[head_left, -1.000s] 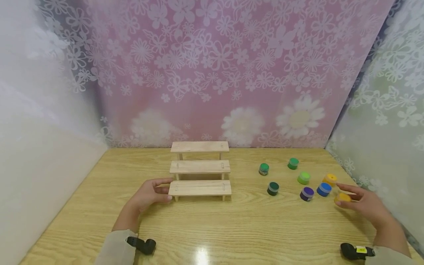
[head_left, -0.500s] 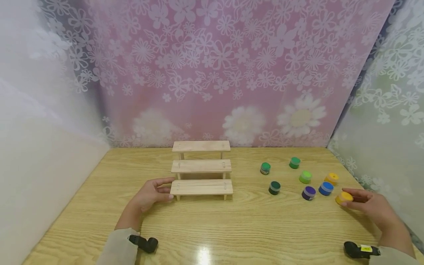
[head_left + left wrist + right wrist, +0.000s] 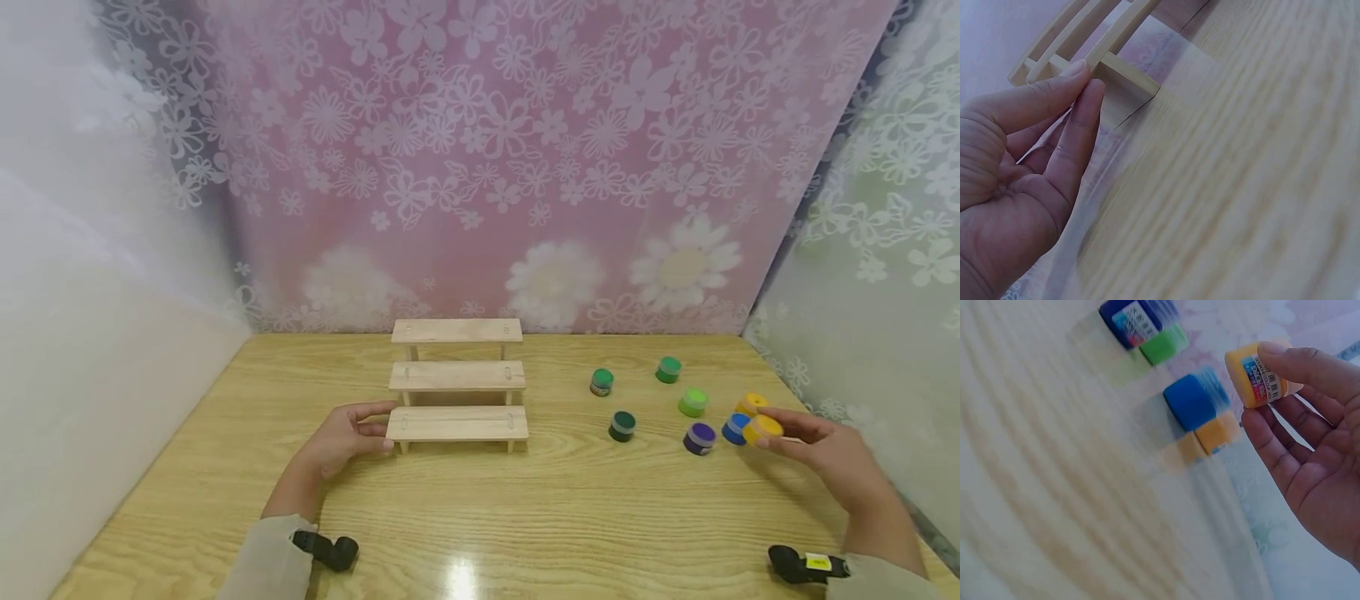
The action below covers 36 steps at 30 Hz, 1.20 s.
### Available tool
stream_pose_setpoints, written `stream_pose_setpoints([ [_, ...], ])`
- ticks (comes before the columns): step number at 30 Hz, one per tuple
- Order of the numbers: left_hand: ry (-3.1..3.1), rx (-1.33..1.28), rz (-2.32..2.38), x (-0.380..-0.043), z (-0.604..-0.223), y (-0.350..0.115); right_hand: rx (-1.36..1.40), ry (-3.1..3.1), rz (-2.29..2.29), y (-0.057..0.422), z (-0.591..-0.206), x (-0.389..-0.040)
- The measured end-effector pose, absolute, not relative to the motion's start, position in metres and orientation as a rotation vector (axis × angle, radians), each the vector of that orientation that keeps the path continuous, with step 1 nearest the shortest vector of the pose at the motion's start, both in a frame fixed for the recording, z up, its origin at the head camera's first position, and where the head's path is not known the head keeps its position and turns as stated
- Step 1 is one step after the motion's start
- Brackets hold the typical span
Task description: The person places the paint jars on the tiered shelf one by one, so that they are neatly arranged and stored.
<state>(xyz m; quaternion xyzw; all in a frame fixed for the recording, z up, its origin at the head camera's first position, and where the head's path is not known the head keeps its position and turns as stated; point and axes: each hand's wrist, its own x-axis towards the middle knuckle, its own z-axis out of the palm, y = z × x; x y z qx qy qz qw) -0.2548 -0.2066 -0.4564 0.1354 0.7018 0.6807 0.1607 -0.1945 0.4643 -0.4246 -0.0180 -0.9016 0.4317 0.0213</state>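
My right hand (image 3: 832, 454) pinches a yellow-orange paint jar (image 3: 1257, 374) between thumb and fingers, lifted off the table. The jar carries a printed label and in the head view overlaps the blue paint jar (image 3: 736, 428). My left hand (image 3: 337, 442) pinches the left end of the lowest shelf of a three-step wooden stand (image 3: 457, 423). In the left wrist view, thumb and fingertips meet at the stand's end (image 3: 1124, 78).
A second orange jar (image 3: 752, 404) stands behind the blue one. Nearby are a purple jar (image 3: 699, 438), a light green jar (image 3: 693, 403) and several darker green jars (image 3: 622, 426). A floral curtain (image 3: 495, 167) backs the wooden table (image 3: 525, 517).
My right hand has taken hold of the yellow-orange jar, raised it and moved it left toward the blue jar. The left hand stays at the stand.
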Motion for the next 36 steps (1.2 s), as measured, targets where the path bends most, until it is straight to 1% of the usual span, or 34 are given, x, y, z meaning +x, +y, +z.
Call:
stream_pose_setpoints([
  [6, 2.021, 0.402, 1.936, -0.253, -0.457, -0.208, 0.102, -2.739, 1.424, 0.446, -0.412, -0.198],
  [15, 2.018, 0.399, 1.934, -0.251, -0.455, -0.207, 0.201, -2.718, 1.408, 0.421, -0.397, -0.199],
  [24, 2.023, 0.376, 1.928, -0.256, -0.460, -0.208, 0.421, -2.641, 1.461, 0.395, -0.383, -0.200],
  [31, 2.015, 0.388, 1.936, -0.256, -0.461, -0.208, 0.515, -2.613, 1.474, 0.375, -0.370, -0.196],
  [36, 2.011, 0.383, 1.939, -0.256, -0.460, -0.208, 0.600, -2.586, 1.432, 0.365, -0.368, -0.196],
])
